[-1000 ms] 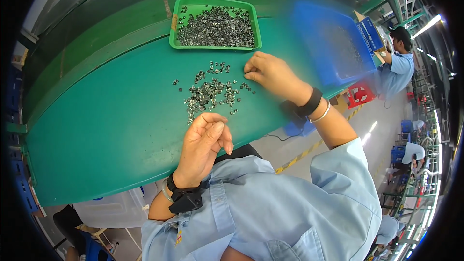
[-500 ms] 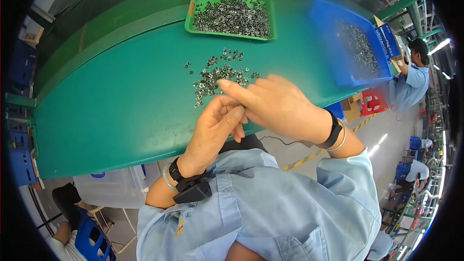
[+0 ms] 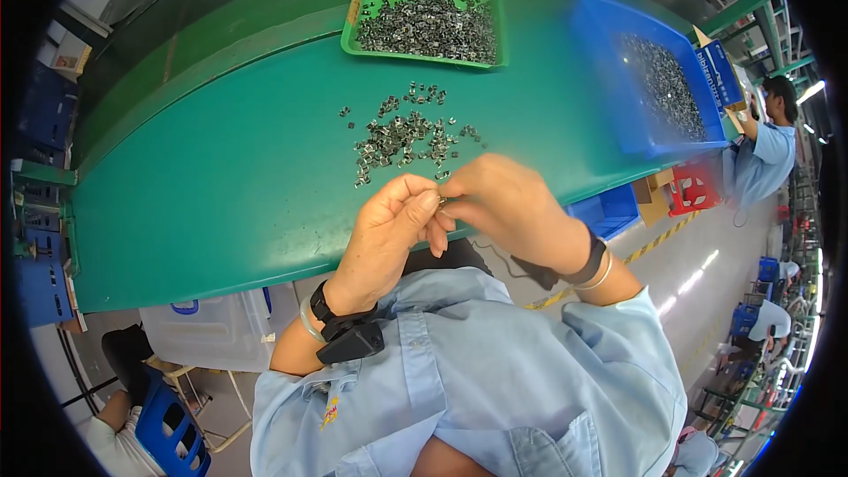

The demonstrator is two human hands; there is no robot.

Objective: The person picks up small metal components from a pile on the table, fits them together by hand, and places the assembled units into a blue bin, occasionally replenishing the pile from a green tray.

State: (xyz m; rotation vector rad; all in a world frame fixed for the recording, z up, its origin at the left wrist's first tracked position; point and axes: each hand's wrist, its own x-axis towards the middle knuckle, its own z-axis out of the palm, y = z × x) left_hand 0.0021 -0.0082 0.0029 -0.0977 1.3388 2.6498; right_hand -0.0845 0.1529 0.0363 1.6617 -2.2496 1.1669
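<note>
My left hand is closed, thumb against fingers, pinching a small metal part whose exact form is too small to make out. The fingertips of my right hand meet it from the other side, also closed on that part. Both hands are held together over the near edge of the green table. Just beyond them lies a loose pile of small shiny metal parts, with a few strays around it. Behind the pile stands a green tray holding many similar parts.
A blue bin with a heap of small parts stands at the right end of the table. A lidded clear box is below the near left edge. A red stool and a co-worker in blue are at the right.
My right hand has turned, its thumb and fingers coming down to the part at my left fingertips. My left hand stays nearly in place. The view has shifted slightly.
</note>
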